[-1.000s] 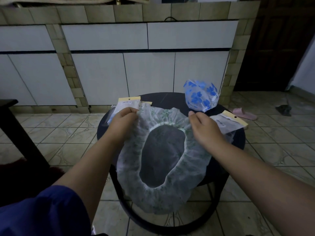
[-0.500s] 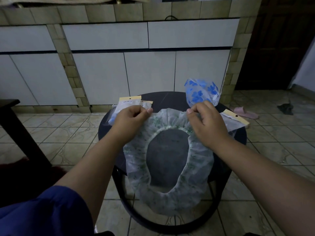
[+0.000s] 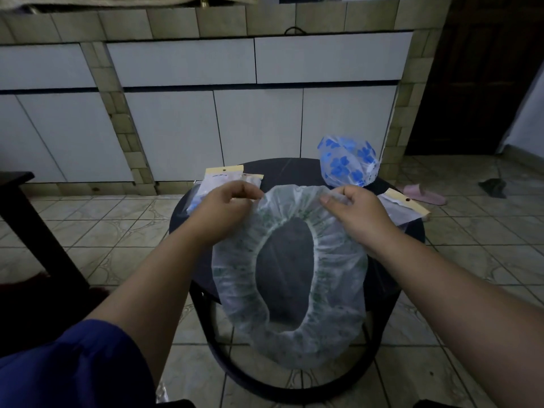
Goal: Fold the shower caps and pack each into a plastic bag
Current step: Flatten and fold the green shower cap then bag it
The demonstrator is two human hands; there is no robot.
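The green-printed shower cap (image 3: 290, 278) hangs in the air in front of the person, its elastic opening facing the camera as a tall oval, its upper rim stretched between the two hands. The left hand (image 3: 226, 207) pinches that rim with its fingers (image 3: 250, 191) curled tight on the film, and the right hand (image 3: 357, 212) does the same, its fingers (image 3: 334, 198) closed on the gathered edge. Held this way, by two points on the top edge, the cap's own weight pulls it flat below the fingers, which looks like a way to smooth and square it before a first fold. No crease shows yet, so folding seems barely begun.

Beneath the hanging cap, and behind it, stands the round dark worktop (image 3: 294, 169); laying the cap down there would be the natural next step. Just beyond the left fingers lie plastic bags with yellow header cards (image 3: 225, 176), at least one apparently filled with something blue, though that is hard to tell. Beyond the right fingers sits a blue-flowered shower cap (image 3: 347, 161), loosely bunched and not yet packed. Outside the right hand lies another header-card bag (image 3: 404, 206), seemingly empty and within easy reach for packing.

Further out, a pink slipper (image 3: 424, 195) rests on the tiled floor (image 3: 88, 219).
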